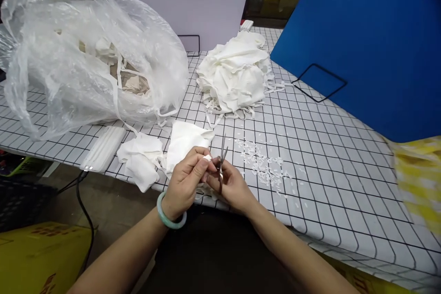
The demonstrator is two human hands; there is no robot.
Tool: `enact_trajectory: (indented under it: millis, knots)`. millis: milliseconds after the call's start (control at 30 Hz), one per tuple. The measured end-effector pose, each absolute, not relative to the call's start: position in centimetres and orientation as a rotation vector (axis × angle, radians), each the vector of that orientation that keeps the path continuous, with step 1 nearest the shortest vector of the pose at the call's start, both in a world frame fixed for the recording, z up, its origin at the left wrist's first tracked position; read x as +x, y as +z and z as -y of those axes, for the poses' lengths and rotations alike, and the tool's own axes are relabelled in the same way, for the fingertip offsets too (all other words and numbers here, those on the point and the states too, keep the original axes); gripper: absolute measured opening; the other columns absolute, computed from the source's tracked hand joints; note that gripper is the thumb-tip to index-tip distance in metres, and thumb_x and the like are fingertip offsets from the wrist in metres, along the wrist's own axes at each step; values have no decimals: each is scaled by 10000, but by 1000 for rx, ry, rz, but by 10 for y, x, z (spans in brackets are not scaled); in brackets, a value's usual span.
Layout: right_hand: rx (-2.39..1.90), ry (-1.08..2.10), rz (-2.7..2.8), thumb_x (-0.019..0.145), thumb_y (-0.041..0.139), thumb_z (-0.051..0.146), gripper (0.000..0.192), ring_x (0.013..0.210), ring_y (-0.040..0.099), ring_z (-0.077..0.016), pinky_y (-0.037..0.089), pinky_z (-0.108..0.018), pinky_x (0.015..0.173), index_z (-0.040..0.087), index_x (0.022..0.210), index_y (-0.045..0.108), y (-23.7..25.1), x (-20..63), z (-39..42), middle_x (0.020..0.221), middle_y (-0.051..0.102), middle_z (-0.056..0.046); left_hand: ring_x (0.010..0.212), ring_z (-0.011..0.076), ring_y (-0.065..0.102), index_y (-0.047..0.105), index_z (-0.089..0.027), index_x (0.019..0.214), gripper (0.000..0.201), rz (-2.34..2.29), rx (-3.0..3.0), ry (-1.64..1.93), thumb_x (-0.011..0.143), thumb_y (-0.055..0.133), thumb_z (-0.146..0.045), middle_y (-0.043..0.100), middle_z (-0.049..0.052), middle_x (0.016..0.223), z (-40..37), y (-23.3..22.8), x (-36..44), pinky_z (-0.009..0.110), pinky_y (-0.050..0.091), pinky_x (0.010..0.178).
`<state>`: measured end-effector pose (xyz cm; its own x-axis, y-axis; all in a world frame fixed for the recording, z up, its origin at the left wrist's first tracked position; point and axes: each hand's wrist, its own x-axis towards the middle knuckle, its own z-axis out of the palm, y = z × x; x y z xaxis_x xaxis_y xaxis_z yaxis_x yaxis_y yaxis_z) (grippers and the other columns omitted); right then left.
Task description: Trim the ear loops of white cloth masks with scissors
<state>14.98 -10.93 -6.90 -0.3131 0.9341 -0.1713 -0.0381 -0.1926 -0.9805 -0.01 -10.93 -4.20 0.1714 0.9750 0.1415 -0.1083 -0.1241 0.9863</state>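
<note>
At table edge: left hand pinches white cloth; right hand grips scissors, blades nearly closed at cloth. Clippings lie just right.

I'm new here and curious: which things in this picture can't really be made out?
Head view only:
- Scissors: handles hidden inside the right hand.
- White piece pinched by the left hand: mostly covered by fingers.
- Bag contents: blurred by cloudy plastic.
- Yellow thing: blurred, cut off at the right edge.
- Snippets: too small.
</note>
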Motion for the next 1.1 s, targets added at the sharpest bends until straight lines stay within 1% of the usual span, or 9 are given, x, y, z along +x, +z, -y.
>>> enact_trajectory:
  millis: [67, 100, 200, 300, 433, 567, 733, 933, 1100]
  knots:
    - [-1234, 1409, 1541, 799, 742, 492, 331, 754, 575, -166, 485, -299, 704, 215, 882, 582, -61, 170, 115, 833, 601, -8, 1008, 245, 574, 678, -179, 831, 327, -990, 1346, 1229, 1023, 485, -360, 476, 61, 736, 112, -46, 4, 291, 483, 618]
    - [-1275, 1307, 1673, 814, 722, 503, 322, 742, 566, -173, 471, -306, 693, 213, 834, 584, -57, 180, 117, 808, 599, -14, 1062, 260, 555, 680, -180, 838, 330, -1000, 1368, 1223, 1025, 475, -360, 472, 68, 738, 114, -46, 5, 294, 483, 626]
    - [-1336, 1070, 1955, 816, 700, 553, 400, 653, 529, -175, 421, -313, 633, 214, 686, 533, -46, 202, 123, 674, 574, -11, 1007, 227, 552, 681, -166, 876, 324, -993, 1414, 1177, 1031, 450, -330, 518, 109, 981, 118, -44, 8, 295, 491, 641]
    - [-1347, 959, 2053, 808, 703, 563, 453, 580, 505, -159, 396, -306, 608, 220, 624, 471, -41, 209, 128, 582, 553, 5, 1019, 212, 540, 672, -161, 898, 311, -984, 1469, 1143, 1038, 428, -294, 484, 122, 1148, 121, -44, 11, 299, 509, 708]
    - [-1341, 960, 2073, 816, 702, 542, 462, 546, 509, -146, 393, -295, 604, 222, 598, 449, -40, 211, 131, 543, 558, 14, 1096, 233, 513, 630, -161, 876, 303, -992, 1579, 1131, 1043, 396, -258, 469, 120, 1146, 122, -44, 14, 333, 503, 833]
    - [-1355, 963, 2083, 806, 709, 529, 481, 521, 484, -134, 387, -288, 592, 221, 578, 419, -39, 212, 132, 527, 541, 19, 1144, 247, 480, 588, -172, 855, 293, -966, 1743, 1153, 1041, 368, -225, 482, 107, 1061, 122, -43, 15, 358, 476, 905]
    - [-1350, 952, 2074, 794, 719, 510, 491, 510, 464, -127, 382, -282, 579, 221, 562, 397, -36, 212, 132, 515, 520, 23, 1145, 244, 489, 599, -173, 929, 259, -967, 1847, 1146, 1032, 362, -191, 480, 119, 1133, 122, -44, 16, 368, 484, 907]
    - [-1336, 942, 2059, 806, 711, 516, 478, 515, 470, -126, 376, -278, 584, 219, 579, 414, -36, 210, 131, 521, 520, 26, 1153, 241, 477, 577, -177, 924, 244, -954, 1907, 1150, 1026, 356, -155, 493, 112, 1094, 121, -43, 18, 364, 476, 933]
    - [-1345, 931, 2058, 813, 701, 546, 502, 512, 462, -125, 367, -277, 583, 220, 572, 405, -39, 211, 131, 517, 517, 23, 1141, 232, 473, 561, -176, 918, 244, -953, 1924, 1124, 1028, 346, -145, 490, 115, 1100, 121, -41, 20, 342, 479, 907]
